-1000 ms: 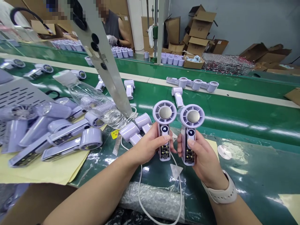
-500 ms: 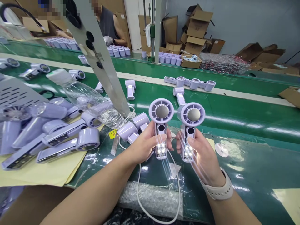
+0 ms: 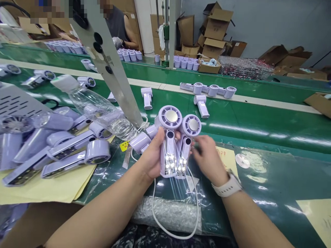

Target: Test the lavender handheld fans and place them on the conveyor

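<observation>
My left hand (image 3: 154,155) is wrapped around two lilac handheld fans held side by side and upright. The left fan (image 3: 170,117) and the right fan (image 3: 192,125) face me with round grilles and silver centre discs, and white lights glow on both handles. My right hand (image 3: 208,158), with a white watch band (image 3: 227,185) on its wrist, is beside the right fan's handle. Its fingers are bent with a gap between them, and nothing shows in its grasp. Just behind my left hand lies another lilac fan (image 3: 140,142). A white cable (image 3: 154,210) loops below the fans.
Lilac fans (image 3: 97,153) pile up at left beside a clear plastic bottle (image 3: 95,106). A slanted metal post (image 3: 113,75) rises behind. Several fans (image 3: 201,105) lie on the green conveyor (image 3: 258,117). Across it sits a co-worker (image 3: 121,27); cardboard boxes (image 3: 218,26) stack up behind.
The right fan has moved left against the other one and is now in my left hand. My right hand has come off it and shifted slightly left.
</observation>
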The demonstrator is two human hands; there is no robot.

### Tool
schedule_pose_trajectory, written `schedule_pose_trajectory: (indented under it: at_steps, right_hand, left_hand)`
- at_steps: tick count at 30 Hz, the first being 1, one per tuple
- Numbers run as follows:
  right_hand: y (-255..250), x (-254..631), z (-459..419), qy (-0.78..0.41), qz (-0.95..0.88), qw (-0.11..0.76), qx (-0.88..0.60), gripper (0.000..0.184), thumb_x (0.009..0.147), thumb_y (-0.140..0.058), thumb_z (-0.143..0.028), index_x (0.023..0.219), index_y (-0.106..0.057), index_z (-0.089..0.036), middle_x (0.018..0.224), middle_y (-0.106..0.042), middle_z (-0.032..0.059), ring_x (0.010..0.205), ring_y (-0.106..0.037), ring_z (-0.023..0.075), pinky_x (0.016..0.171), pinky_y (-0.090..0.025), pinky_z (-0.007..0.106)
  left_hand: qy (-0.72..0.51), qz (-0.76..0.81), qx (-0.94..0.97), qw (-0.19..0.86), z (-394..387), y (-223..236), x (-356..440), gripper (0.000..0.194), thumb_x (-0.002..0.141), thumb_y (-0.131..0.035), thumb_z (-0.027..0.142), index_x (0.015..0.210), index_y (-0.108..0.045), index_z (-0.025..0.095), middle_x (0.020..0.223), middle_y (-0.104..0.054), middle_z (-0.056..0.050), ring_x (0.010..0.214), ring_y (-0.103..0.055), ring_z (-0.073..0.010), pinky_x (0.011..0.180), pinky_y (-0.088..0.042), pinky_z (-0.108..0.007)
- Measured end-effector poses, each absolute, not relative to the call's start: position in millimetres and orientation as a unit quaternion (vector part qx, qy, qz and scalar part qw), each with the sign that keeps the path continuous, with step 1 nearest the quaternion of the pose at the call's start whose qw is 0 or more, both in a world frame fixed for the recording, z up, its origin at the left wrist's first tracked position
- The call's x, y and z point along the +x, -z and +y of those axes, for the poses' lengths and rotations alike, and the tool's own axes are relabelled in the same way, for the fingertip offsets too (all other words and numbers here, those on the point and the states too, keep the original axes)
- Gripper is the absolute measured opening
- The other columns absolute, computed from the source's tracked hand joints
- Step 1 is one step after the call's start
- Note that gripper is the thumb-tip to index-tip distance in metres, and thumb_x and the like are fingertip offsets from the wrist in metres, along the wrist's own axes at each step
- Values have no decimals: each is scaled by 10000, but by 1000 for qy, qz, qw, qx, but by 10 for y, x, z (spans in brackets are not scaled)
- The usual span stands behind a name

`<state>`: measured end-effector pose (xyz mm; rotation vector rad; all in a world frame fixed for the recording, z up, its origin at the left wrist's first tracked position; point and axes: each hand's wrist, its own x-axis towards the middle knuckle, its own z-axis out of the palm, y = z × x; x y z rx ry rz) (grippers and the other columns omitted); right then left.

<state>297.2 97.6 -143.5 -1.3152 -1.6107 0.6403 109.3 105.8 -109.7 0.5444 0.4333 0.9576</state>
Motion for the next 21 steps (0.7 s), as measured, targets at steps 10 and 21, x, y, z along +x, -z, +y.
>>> schedule_pose_trajectory:
  at_steps: [10, 21]
  right_hand:
    - [1103, 3124, 894, -381, -540, 596, -456, 152, 949, -744, -339, 1099, -726, -326, 1402, -603, 59, 1252, -600, 269, 978, -549, 464]
    - [1073, 3141, 897, -470, -457, 586, -477, 366, 1018, -625, -563, 1038, -773, -229, 816, -731, 39, 674, -681, 191, 595, -592, 355]
  left_hand:
    - [-386, 228, 307, 840, 940, 1185, 1187, 733, 649, -724, 890, 714, -671, 162, 856, -778, -106, 779, -752, -207, 716, -621, -296]
    - [-309, 174, 314, 880, 856, 1256, 1268, 755, 647, -693, 913, 701, -650, 161, 885, -775, -115, 883, -750, -216, 772, -609, -287]
